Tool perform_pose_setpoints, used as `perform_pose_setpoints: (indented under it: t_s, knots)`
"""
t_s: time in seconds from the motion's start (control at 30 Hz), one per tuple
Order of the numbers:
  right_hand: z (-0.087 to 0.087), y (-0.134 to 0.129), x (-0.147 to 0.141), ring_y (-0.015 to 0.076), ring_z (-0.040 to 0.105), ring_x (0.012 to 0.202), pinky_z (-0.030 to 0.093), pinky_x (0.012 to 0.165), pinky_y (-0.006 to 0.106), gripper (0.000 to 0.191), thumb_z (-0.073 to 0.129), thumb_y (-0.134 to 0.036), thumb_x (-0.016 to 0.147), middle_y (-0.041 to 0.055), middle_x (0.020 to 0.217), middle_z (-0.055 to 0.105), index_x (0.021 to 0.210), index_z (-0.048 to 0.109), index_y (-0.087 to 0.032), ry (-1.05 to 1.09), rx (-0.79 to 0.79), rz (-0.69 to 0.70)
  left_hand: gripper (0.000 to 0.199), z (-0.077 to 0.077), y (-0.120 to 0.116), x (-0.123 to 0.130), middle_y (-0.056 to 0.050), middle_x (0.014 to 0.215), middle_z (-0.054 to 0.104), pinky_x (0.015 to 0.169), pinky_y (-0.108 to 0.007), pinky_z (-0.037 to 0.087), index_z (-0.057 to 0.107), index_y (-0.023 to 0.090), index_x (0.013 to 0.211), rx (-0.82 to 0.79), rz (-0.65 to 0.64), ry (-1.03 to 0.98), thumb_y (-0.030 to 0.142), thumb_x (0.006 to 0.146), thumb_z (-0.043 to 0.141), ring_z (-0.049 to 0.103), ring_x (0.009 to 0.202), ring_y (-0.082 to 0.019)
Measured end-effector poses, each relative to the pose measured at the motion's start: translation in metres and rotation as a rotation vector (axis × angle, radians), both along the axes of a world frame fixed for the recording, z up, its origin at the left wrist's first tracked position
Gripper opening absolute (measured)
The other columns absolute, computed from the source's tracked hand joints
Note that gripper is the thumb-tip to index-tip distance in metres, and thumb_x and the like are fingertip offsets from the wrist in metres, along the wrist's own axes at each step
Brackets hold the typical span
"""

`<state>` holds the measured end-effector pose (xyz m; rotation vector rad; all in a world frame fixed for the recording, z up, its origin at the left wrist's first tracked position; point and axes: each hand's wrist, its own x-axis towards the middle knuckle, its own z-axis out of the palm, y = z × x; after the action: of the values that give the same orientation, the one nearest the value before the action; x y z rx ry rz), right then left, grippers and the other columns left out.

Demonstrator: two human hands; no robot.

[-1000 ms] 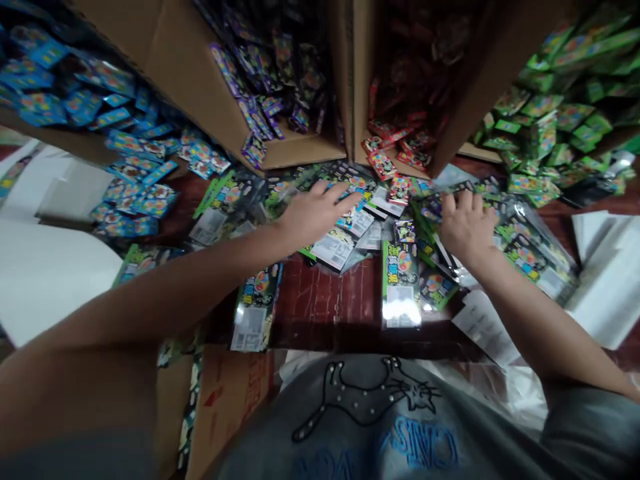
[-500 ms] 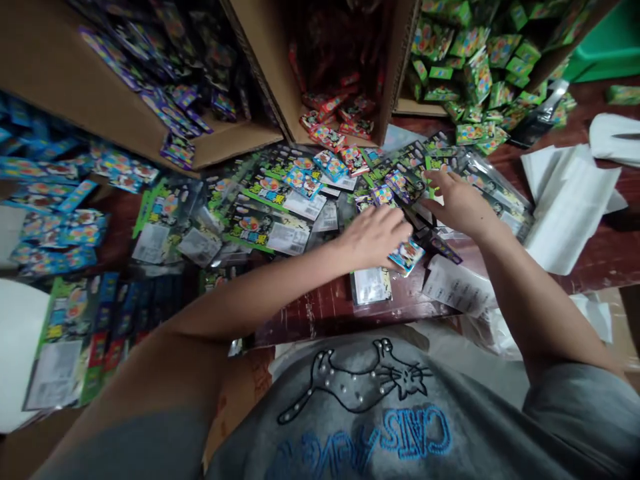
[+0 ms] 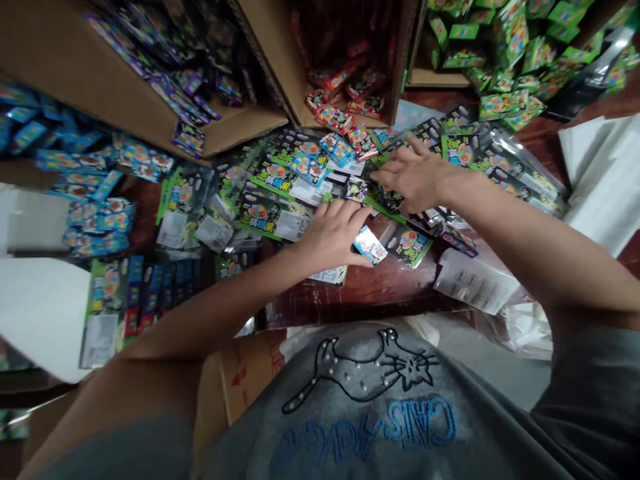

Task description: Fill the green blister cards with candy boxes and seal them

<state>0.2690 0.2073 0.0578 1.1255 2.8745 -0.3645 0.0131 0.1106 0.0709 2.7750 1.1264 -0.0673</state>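
My left hand (image 3: pixel 333 235) is curved over the near middle of the table, thumb and index finger on either side of a small blue and white candy packet (image 3: pixel 371 246). Under that palm a printed plastic bag with a white label (image 3: pixel 330 275) partly shows. Farther right, my right hand (image 3: pixel 417 175) reaches over the pile with fingers spread, touching or just above purple candy packets (image 3: pixel 389 198), partly hidden by it. Between the hands lies another purple packet (image 3: pixel 356 189). Beyond them are blue packets (image 3: pixel 309 168) and a red packet (image 3: pixel 363 143) on green-and-black printed bags (image 3: pixel 273 175).
Open cardboard boxes stand along the back, holding purple packets (image 3: pixel 187 83), red packets (image 3: pixel 367 83) and green packets (image 3: pixel 510 37). Blue packets (image 3: pixel 100 220) are heaped at left. White paper (image 3: pixel 605 173) and a label sheet (image 3: pixel 475 280) lie at right.
My left hand has moved left with the blue packet and the bag beneath. My right hand has reached left and farther over the purple packets. The view has shifted slightly.
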Motion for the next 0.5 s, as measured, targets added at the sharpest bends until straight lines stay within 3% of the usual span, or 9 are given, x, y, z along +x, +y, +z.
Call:
perform_pose_setpoints:
  t_s: [0.1, 0.2, 0.3, 0.37, 0.43, 0.5]
  knots:
    - [0.028, -0.027, -0.009, 0.0458, 0.05, 0.144, 0.022, 0.125, 0.079, 0.076, 0.083, -0.063, 0.081, 0.0106, 0.141, 0.063, 0.144, 0.067, -0.023, 0.005, 0.128, -0.094, 0.101, -0.003, -0.027, 0.008, -0.023, 0.144, 0.061, 0.11, -0.053, 0.042, 0.05, 0.009, 0.157, 0.025, 0.229, -0.065, 0.073, 0.085, 0.079, 0.053, 0.132, -0.043]
    - [0.041, -0.073, -0.012, 0.0438, 0.062, 0.125, 0.051, 0.107, 0.068, 0.074, 0.074, -0.076, 0.086, 0.0177, 0.13, 0.062, 0.13, 0.067, -0.018, 0.105, 0.104, -0.393, 0.1, -0.017, -0.048, 0.02, -0.023, 0.139, 0.063, 0.106, -0.056, 0.045, 0.049, 0.008, 0.157, 0.004, 0.228, -0.077, 0.066, 0.084, 0.082, 0.054, 0.13, -0.044]
    - [0.03, -0.116, -0.012, 0.0376, 0.07, 0.101, 0.06, 0.085, 0.055, 0.073, 0.052, -0.087, 0.093, 0.0198, 0.117, 0.064, 0.116, 0.062, -0.018, 0.227, -0.032, -0.717, 0.086, -0.026, -0.056, 0.024, -0.022, 0.139, 0.062, 0.11, -0.058, 0.049, 0.046, 0.009, 0.157, -0.038, 0.245, -0.231, 0.044, 0.086, 0.08, 0.056, 0.13, -0.042]
    - [0.017, -0.14, -0.011, 0.0352, 0.071, 0.091, 0.06, 0.079, 0.052, 0.068, 0.042, -0.084, 0.099, 0.0156, 0.102, 0.067, 0.115, 0.059, -0.02, 0.342, -0.09, -0.852, 0.091, -0.026, -0.058, 0.019, -0.02, 0.147, 0.057, 0.116, -0.057, 0.05, 0.037, 0.014, 0.162, -0.091, 0.276, -0.459, 0.034, 0.083, 0.078, 0.056, 0.136, -0.039]
    - [0.004, -0.161, -0.009, 0.0338, 0.072, 0.085, 0.059, 0.076, 0.05, 0.066, 0.04, -0.078, 0.103, 0.0123, 0.093, 0.069, 0.129, 0.054, -0.02, 0.492, -0.129, -0.94, 0.096, -0.026, -0.062, 0.014, -0.017, 0.152, 0.052, 0.121, -0.054, 0.05, 0.03, 0.022, 0.164, -0.141, 0.277, -0.682, 0.029, 0.082, 0.079, 0.055, 0.142, -0.036]
    - [-0.007, -0.181, -0.01, 0.0323, 0.073, 0.079, 0.06, 0.071, 0.048, 0.075, 0.044, -0.076, 0.102, 0.0114, 0.092, 0.071, 0.147, 0.042, -0.016, 0.619, -0.213, -0.99, 0.087, -0.031, -0.072, 0.011, -0.014, 0.153, 0.05, 0.123, -0.053, 0.05, 0.036, 0.029, 0.159, -0.152, 0.25, -0.829, 0.029, 0.084, 0.081, 0.054, 0.145, -0.033]
